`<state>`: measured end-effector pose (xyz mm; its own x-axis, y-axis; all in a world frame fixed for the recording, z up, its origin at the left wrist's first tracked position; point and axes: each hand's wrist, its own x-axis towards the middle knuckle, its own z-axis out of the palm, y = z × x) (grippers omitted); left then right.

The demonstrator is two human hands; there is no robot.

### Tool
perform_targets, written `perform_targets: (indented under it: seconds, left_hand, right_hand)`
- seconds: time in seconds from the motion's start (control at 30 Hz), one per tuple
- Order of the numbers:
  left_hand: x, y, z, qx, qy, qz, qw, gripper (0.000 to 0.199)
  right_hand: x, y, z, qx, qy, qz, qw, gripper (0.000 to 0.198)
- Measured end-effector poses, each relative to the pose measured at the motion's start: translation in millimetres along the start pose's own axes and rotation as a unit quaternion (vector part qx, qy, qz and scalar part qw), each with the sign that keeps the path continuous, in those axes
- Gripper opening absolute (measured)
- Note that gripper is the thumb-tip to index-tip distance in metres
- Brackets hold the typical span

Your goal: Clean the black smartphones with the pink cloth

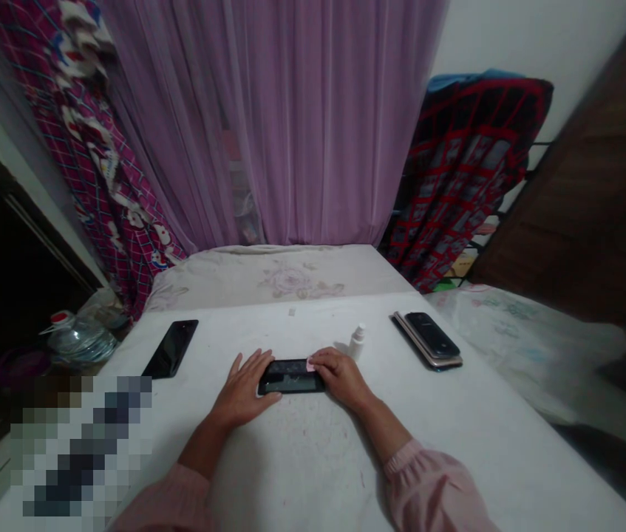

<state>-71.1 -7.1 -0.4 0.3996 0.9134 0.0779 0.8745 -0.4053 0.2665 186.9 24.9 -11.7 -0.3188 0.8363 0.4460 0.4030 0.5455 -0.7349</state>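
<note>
A black smartphone [293, 381] lies flat and sideways on the white-covered table, screen up, with streaky marks or reflections on the glass. My left hand [243, 391] grips its left end, fingers along the far edge and thumb at the near edge. Over the right end, my right hand [343, 377] pinches a small pink cloth [310, 363] against the screen. The fingers hide most of that cloth. Just behind my right hand stands a white spray bottle [357, 341], upright, its lower part partly covered by the hand.
Another dark phone [173, 347] lies at the left, near a blurred-out patch. Stacked phones [430, 338] sit at the right. A large clear water bottle [80, 338] stands beyond the left edge. Purple curtains [313, 125] hang behind the table [301, 473].
</note>
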Motion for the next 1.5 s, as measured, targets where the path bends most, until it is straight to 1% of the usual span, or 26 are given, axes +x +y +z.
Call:
perform_targets:
  seconds: [0.07, 0.13, 0.27, 0.33, 0.4, 0.47, 0.6, 0.73, 0.83, 0.9, 0.93, 1.07, 1.13, 1.3, 1.5]
  left_hand:
    - [-0.2, -0.7, 2.5, 0.004, 0.009, 0.000, 1.000, 0.067]
    - [-0.3, -2.4, 5.9, 0.008, 0.021, 0.004, 1.000, 0.067]
    - [0.0, -6.1, 12.0, 0.012, 0.043, 0.016, 0.999, 0.067]
    - [0.4, -6.9, 13.0, 0.013, 0.043, 0.013, 0.999, 0.067]
    - [0.7, -6.9, 12.6, 0.012, 0.037, 0.012, 0.999, 0.067]
    - [0.9, -6.8, 11.9, 0.009, 0.034, 0.017, 0.999, 0.068]
    - [0.1, -6.6, 12.0, 0.004, 0.046, 0.027, 0.999, 0.067]
    - [-1.1, -6.1, 12.8, 0.005, 0.057, 0.028, 0.998, 0.067]
    - [-1.6, -5.4, 12.8, 0.006, 0.065, 0.031, 0.997, 0.066]
    - [-1.7, -4.9, 12.7, 0.005, 0.066, 0.031, 0.997, 0.066]
    - [-1.6, -4.6, 12.8, 0.005, 0.066, 0.031, 0.997, 0.066]
    - [-1.3, -3.8, 13.8, 0.003, 0.074, 0.025, 0.997, 0.065]
    - [-1.2, -3.6, 14.1, 0.002, 0.076, 0.021, 0.997, 0.066]
    - [-1.1, -3.8, 14.2, -0.002, 0.072, 0.017, 0.997, 0.068]
    - [-0.9, -4.5, 14.5, 0.002, 0.079, 0.022, 0.997, 0.067]
  right_hand:
    - [0.0, -1.3, -3.5, 0.016, -0.014, 0.001, 1.000, 0.024]
    - [-1.5, -4.1, -9.5, 0.046, -0.041, -0.010, 0.998, 0.021]
    - [-5.8, -10.4, -21.9, 0.101, -0.144, -0.051, 0.983, 0.018]
    - [-6.6, -11.2, -23.8, 0.107, -0.167, -0.053, 0.979, 0.019]
    - [-5.5, -9.5, -21.9, 0.106, -0.152, -0.049, 0.982, 0.022]
    - [-3.0, -5.7, -17.4, 0.099, -0.119, -0.043, 0.987, 0.022]
    - [3.6, 2.2, -7.6, 0.063, -0.070, -0.026, 0.995, 0.019]
    - [6.8, 5.8, -1.5, 0.014, -0.042, -0.023, 0.999, 0.018]
    - [6.3, 5.5, -2.3, 0.007, -0.040, -0.023, 0.999, 0.018]
    - [5.7, 3.8, -6.7, 0.031, -0.056, -0.028, 0.998, 0.018]
    - [5.6, 2.7, -9.9, 0.049, -0.075, -0.035, 0.995, 0.017]
    - [6.4, -1.4, -21.8, 0.103, -0.176, -0.074, 0.976, 0.017]
    - [6.6, -2.0, -23.1, 0.111, -0.184, -0.077, 0.974, 0.017]
    - [4.5, 0.1, -14.0, 0.084, -0.110, -0.057, 0.989, 0.016]
    - [5.7, 2.3, -1.6, 0.011, -0.045, -0.033, 0.998, 0.018]
